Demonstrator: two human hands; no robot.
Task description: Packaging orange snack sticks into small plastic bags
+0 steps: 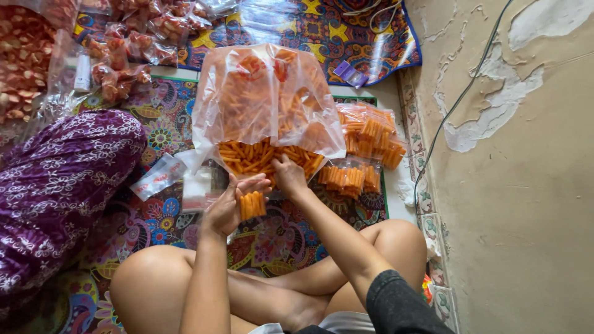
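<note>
Head view: the left hand (228, 207) curled around a small bag (252, 205) of orange sticks. At one o'clock from it, the right hand (288, 174) reached, fingers closed, into the big bag (266, 105).

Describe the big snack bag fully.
The big bag is clear thin plastic, crinkled and glossy, holding orange stick snacks. It lies on the patterned mat, its open mouth toward the person, with sticks massed there. The right hand reaches into the mouth; the left hand, just short of it, holds a small filled bag.
</note>
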